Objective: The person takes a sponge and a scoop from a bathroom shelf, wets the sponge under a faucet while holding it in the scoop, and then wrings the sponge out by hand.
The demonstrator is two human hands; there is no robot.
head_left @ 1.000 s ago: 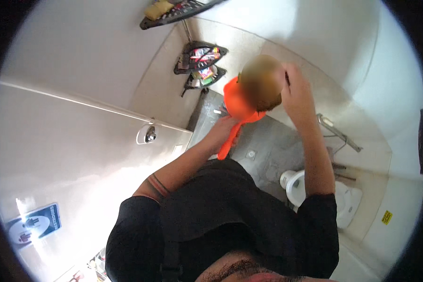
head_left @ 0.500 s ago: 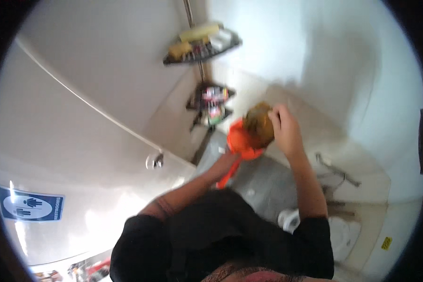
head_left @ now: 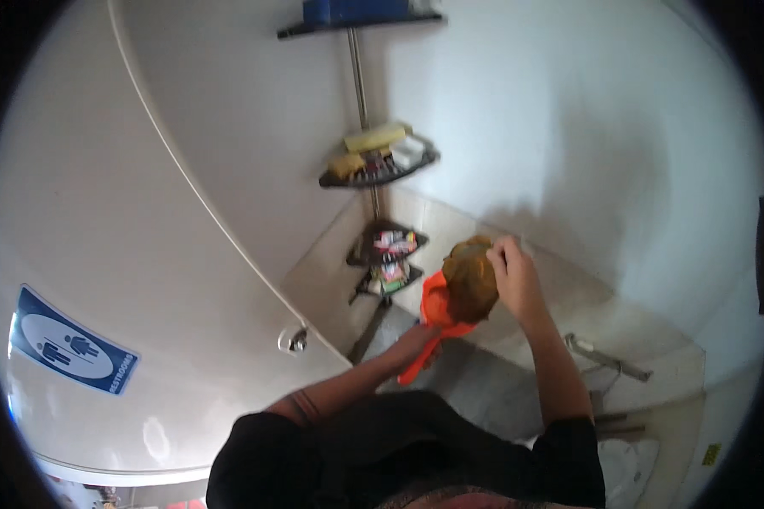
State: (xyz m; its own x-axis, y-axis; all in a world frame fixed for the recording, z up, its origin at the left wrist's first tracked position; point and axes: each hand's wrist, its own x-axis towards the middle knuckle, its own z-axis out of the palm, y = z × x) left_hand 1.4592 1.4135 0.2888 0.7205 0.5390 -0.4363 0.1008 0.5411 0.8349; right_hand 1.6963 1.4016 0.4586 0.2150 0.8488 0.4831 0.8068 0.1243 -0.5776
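Note:
In the middle of the head view, my left hand (head_left: 422, 341) grips an orange plastic dipper (head_left: 435, 303) close to where its handle begins. The handle slants down and to the left past my wrist, and most of my fingers are hidden. My right hand (head_left: 513, 273) has its fingers closed on the right upper edge of a rounded, mottled yellow-brown object (head_left: 474, 284). Its exact kind is unclear. This object is tilted over the dipper's mouth and covers part of it; I cannot tell whether the two touch.
A corner shelf rack (head_left: 380, 176) on a metal pole carries sponge-like blocks and small packets. A blue box (head_left: 355, 10) rests on its top tier. At left stands a pale door with a knob (head_left: 294, 339) and a blue sign (head_left: 76, 339). A white toilet (head_left: 624, 467) is at lower right.
The view has tilted upward, so the rack, door and hands sit lower and the blue box has come into sight. Both hands keep their holds, the yellow-brown object still over the dipper.

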